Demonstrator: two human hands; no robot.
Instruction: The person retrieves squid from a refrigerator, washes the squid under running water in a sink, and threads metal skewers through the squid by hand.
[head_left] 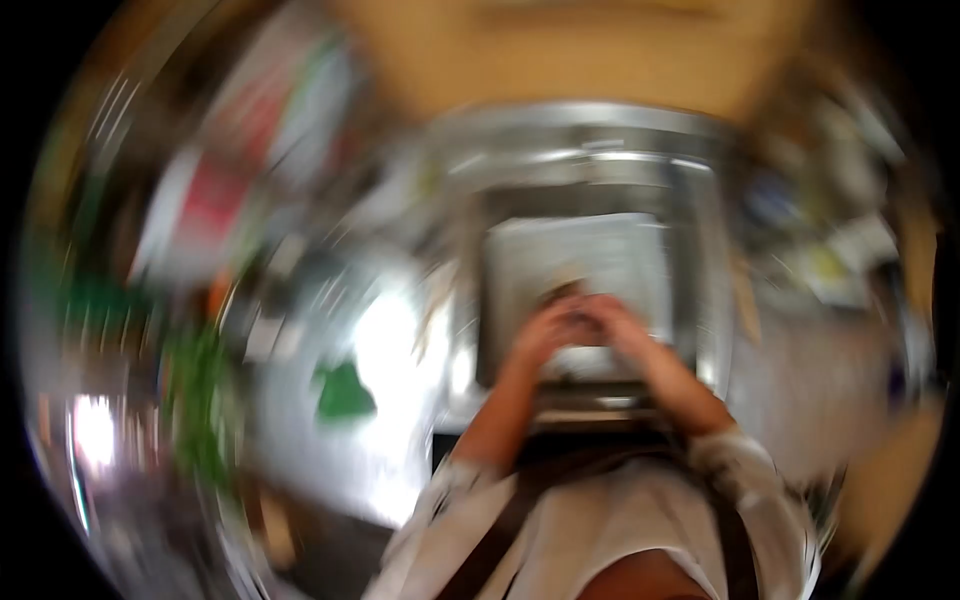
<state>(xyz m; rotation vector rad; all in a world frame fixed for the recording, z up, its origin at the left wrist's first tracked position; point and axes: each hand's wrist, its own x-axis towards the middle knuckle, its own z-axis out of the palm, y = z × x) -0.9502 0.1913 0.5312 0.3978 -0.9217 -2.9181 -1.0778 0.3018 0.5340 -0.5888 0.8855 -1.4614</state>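
Both of my hands meet over a metal sink [708, 260], above a pale rectangular tray or container [630, 250] inside it. My left hand [545, 328] and my right hand [615, 322] are close together, with the fingers curled inward. A small brownish thing [565, 288] shows at the fingertips, too blurred to name. Motion blur smears the fingers, and what lies between the palms is hidden.
Left of the sink is a shiny metal counter [300, 400] with a green item [343, 392] on it. Leafy greens [195, 400] lie farther left. Red and white packages [205, 210] stand at the upper left. Blurred items crowd the right side.
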